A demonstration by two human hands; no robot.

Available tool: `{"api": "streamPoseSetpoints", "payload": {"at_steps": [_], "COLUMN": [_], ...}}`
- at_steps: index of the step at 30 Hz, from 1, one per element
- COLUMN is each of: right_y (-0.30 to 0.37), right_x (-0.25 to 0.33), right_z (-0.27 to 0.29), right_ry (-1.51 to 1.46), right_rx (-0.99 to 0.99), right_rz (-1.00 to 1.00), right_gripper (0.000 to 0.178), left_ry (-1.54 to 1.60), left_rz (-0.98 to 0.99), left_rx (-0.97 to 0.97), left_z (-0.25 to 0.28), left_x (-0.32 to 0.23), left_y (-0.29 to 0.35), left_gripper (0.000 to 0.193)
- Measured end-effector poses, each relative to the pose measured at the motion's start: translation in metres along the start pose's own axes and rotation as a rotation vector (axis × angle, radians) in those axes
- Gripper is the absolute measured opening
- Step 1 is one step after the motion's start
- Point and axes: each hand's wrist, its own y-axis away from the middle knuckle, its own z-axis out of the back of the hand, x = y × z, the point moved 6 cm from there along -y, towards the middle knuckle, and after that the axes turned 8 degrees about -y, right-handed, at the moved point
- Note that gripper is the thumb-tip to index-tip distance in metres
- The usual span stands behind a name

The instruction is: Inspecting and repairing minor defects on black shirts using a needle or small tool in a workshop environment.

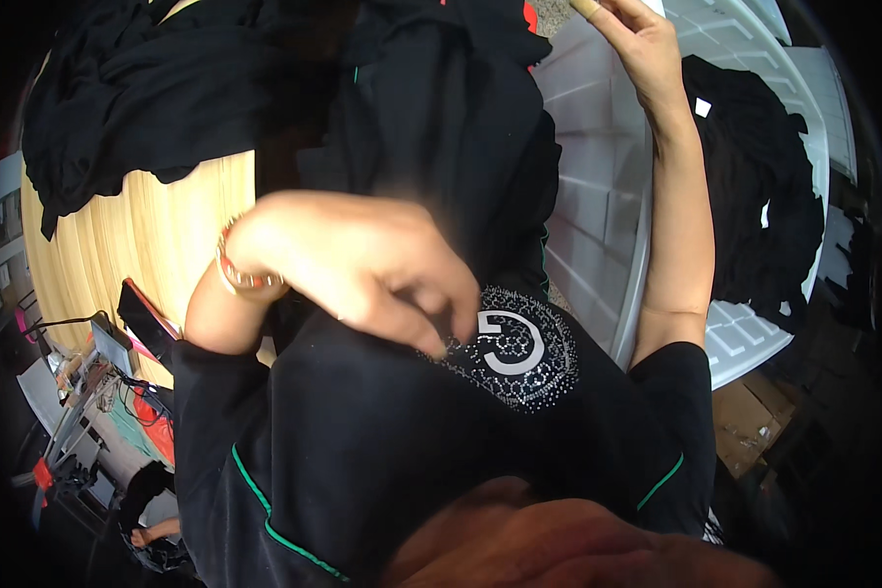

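My left hand [372, 265], with a bracelet [235, 260] at its wrist, hangs over the front of the black shirt I wear [363, 421]. Its fingers curl downward and are smeared by motion, so I cannot tell whether they grip anything. Close to the fingertips lies the shirt's round print [524, 353] of pale dots around a white curved shape. My right arm stretches far forward, and my right hand [647, 44] is cut by the top edge. One finger there wears a yellowish wrap [585, 6]; what lies at the fingertips is out of view.
Black cloth [431, 127] lies ahead of me. More dark fabric [167, 98] covers part of the wooden table [186, 206] on the left. To the right stands a white plastic crate [598, 196], with black cloth pieces [755, 186] beyond my arm. A cardboard box [750, 421] sits lower right.
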Motion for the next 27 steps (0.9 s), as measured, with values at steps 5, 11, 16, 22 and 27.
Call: {"api": "streamPoseSetpoints", "payload": {"at_steps": [5,11,16,22,27], "right_y": [0.001,-0.002,0.001,0.001,0.003], "right_x": [0.008,-0.002,0.001,0.001,0.008], "right_z": [0.003,0.004,0.003,0.005,0.003], "right_ry": [0.022,-0.058,0.016,0.060,0.024], "right_rx": [-0.004,0.029,0.019,0.032,0.044], "right_rz": [0.026,0.043,0.056,0.054,0.072], "right_gripper": [0.032,0.033,0.033,0.031,0.031], "left_ry": [-0.649,-0.862,-1.084,-1.107,-0.435], "left_rz": [0.558,0.422,0.581,0.694,0.313], "left_rx": [-0.459,-0.978,-0.903,-0.826,-1.260], "left_z": [0.058,0.091,0.091,0.099,0.107], "left_x": [0.054,0.058,0.108,0.161,0.136], "left_y": [0.022,-0.054,-0.133,-0.126,-0.075], "left_gripper": [0.018,0.021,0.032,0.028,0.030]}}
